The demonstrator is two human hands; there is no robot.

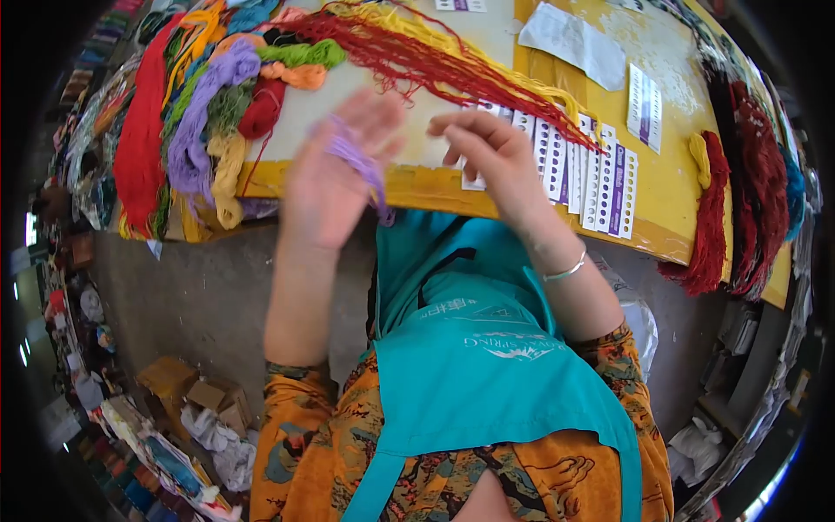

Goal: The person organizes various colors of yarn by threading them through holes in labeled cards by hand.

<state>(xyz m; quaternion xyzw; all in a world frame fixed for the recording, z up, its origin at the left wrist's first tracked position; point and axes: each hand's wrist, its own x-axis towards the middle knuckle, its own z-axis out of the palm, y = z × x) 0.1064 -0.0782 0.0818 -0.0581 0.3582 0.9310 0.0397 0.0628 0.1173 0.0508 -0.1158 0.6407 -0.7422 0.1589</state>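
My left hand (335, 174) is turned palm up above the table's front edge, a small bundle of purple thread (358, 157) lying across its palm and fingers, one end hanging down. The fingers look blurred and partly spread. To its right, my right hand (491, 157) is raised with bent fingers, thumb and index close together; whether a thin strand is between them is too small to tell. White punched cards (600, 187) lie beside and beneath the right hand. Long red strands (417, 65) and yellow strands (470, 65) stretch across the table behind both hands.
Colourful skeins, including red (143, 130) and lilac (204, 130), drape over the table's left side. Dark red skeins (757, 183) hang at the right. A white sheet (572, 43) and another card (644, 106) lie farther back. Cardboard boxes (217, 400) stand on the floor.
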